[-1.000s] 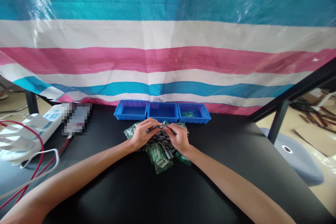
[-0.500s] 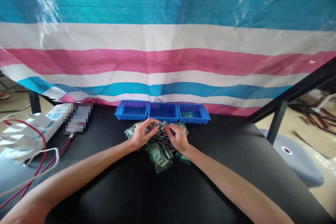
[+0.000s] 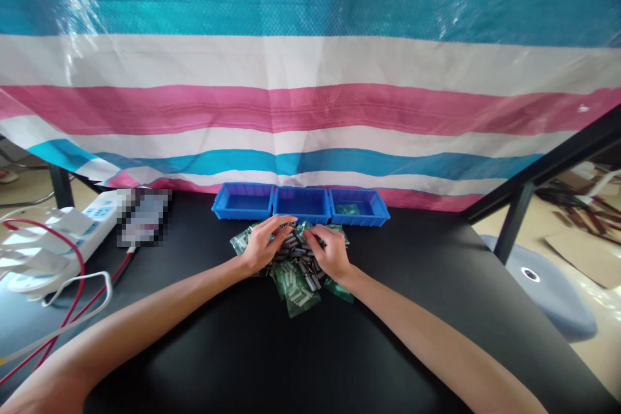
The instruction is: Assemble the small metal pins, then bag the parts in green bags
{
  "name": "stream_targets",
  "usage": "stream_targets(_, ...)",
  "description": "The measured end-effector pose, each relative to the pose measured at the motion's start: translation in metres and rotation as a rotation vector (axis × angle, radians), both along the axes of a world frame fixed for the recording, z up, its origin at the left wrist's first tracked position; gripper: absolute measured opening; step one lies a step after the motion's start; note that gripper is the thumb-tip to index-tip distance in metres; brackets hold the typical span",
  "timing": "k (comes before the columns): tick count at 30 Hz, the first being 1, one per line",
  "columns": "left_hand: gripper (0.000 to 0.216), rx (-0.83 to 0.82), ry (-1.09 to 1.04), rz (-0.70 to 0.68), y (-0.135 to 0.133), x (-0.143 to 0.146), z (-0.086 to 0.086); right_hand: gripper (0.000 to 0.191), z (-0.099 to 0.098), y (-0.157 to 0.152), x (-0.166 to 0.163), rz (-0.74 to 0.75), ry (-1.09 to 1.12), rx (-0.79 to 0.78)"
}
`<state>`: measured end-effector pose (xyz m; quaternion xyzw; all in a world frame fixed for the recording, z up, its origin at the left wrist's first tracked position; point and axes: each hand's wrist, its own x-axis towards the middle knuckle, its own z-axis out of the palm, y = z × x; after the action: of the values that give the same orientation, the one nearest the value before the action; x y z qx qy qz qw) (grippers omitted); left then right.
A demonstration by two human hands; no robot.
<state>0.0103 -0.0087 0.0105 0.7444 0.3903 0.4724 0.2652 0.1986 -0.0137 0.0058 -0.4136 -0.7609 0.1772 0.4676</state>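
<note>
My left hand (image 3: pixel 263 244) is over the left side of a pile of small metal cylinders (image 3: pixel 310 275), its thumb and fingers closed on what looks like a small metal cylinder (image 3: pixel 292 224). Opposite it, my right hand (image 3: pixel 330 251) pinches a small green plastic bag (image 3: pixel 303 230) at the back of the pile; its fingertips are partly hidden. Around and under the loose cylinders lie several more green bags. One bag of pale cylinders (image 3: pixel 298 297) sticks out toward me, and another bag (image 3: pixel 339 291) lies beneath my right wrist.
Behind the pile stand three blue bins: left (image 3: pixel 242 212), middle (image 3: pixel 301 212) and right (image 3: pixel 361 217). A green bag (image 3: pixel 347 209) lies in the right bin. A power strip (image 3: pixel 72 242) with plugs and cables sits at the left. A striped sheet (image 3: pixel 301 110) hangs behind the black table (image 3: pixel 412 284).
The left fingertips have moved slightly up and away from the green bag, and a small metal piece now shows at them. The right hand stays nearly in place.
</note>
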Motion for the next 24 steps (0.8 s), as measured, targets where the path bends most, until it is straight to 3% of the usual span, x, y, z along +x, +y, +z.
stream_targets(4, 0.026, 0.06, 0.038, 0.005, 0.003, -0.001, -0.003, 0.016, 0.0, 0.0, 0.0, 0.022, 0.036, -0.004)
stream_targets(11, 0.024, -0.071, 0.008, 0.044, 0.004, -0.002, -0.009, 0.018, -0.004, 0.0, 0.001, 0.037, 0.072, 0.009)
stream_targets(24, 0.022, -0.069, 0.023, -0.034, 0.004, -0.004, -0.012, 0.017, -0.006, 0.002, 0.0, 0.106, -0.006, 0.033)
